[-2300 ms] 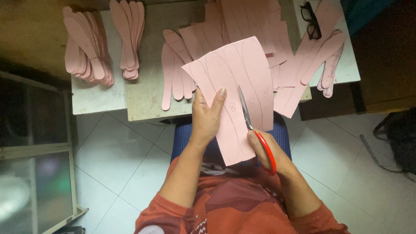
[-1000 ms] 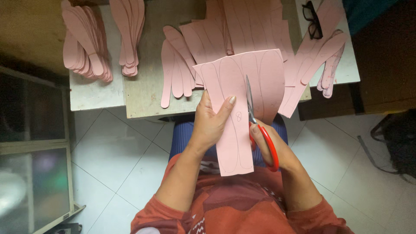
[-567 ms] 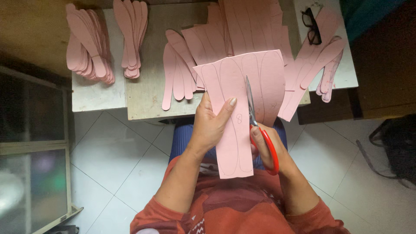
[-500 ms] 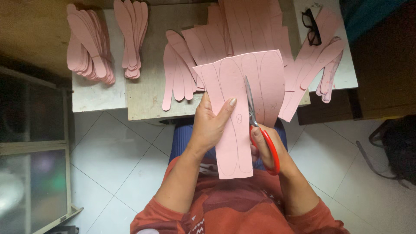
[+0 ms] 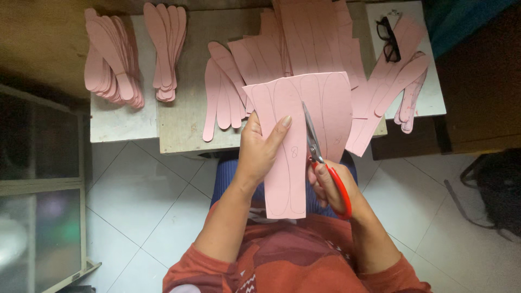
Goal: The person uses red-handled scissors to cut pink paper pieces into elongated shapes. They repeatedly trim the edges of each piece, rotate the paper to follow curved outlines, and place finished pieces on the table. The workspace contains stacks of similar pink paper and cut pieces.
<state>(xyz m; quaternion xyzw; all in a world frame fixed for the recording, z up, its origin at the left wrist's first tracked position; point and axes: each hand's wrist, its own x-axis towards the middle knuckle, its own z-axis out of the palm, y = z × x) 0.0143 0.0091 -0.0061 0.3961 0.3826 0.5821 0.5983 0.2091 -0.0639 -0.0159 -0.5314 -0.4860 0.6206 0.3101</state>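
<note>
Your left hand [image 5: 260,149] pinches a thin, floppy pink sheet [image 5: 296,135] mid-panel, while your right hand [image 5: 334,184] grips red-handled scissors [image 5: 320,157], blades partway into it.

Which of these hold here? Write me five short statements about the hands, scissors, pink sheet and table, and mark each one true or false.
1. The left hand grips the pink sheet. True.
2. The right hand holds blue-handled scissors. False: the handles are red.
3. The scissor blades lie against the sheet. True.
4. Black eyeglasses lie on the floor tiles. False: they lie on the table, at its right end.
5. Stacks of pink cut strips lie on the table's left side. True.
</note>
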